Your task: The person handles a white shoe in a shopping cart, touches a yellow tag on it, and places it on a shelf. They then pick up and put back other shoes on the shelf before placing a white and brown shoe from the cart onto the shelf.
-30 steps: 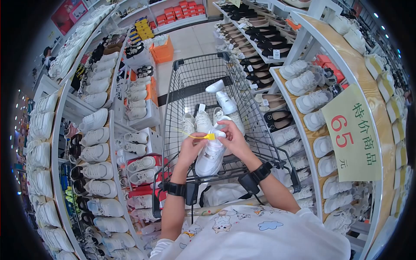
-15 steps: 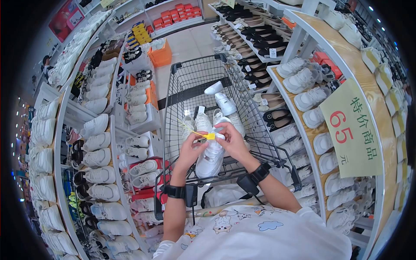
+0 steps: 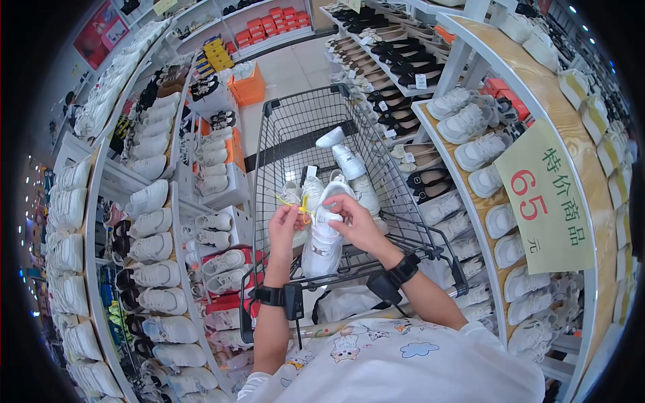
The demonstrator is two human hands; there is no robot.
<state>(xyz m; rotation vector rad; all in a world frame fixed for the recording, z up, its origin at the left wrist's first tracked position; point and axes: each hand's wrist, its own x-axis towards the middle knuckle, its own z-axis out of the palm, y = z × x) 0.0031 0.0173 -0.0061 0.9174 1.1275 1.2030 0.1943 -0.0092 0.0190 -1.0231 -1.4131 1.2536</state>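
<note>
1. Over the near end of the shopping cart (image 3: 271,106), a white shoe (image 3: 320,256) is positioned, toe to the near side.
2. A yellow tie (image 3: 305,205) is pinched by the left hand (image 3: 285,224) beside the shoe.
3. Near its opening, the shoe is pinched by the right hand (image 3: 358,221).

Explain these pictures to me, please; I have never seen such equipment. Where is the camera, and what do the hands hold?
No robot here: this is a person working bare-handed, with black bands on the wrists. One camera on the person's head takes every picture, looking forward and down. The left hand pinches a yellow strip; the right hand touches a white shoe near its opening. Below is a wire shopping cart with other white shoes inside; shelves of shoes stand on both sides.
</note>
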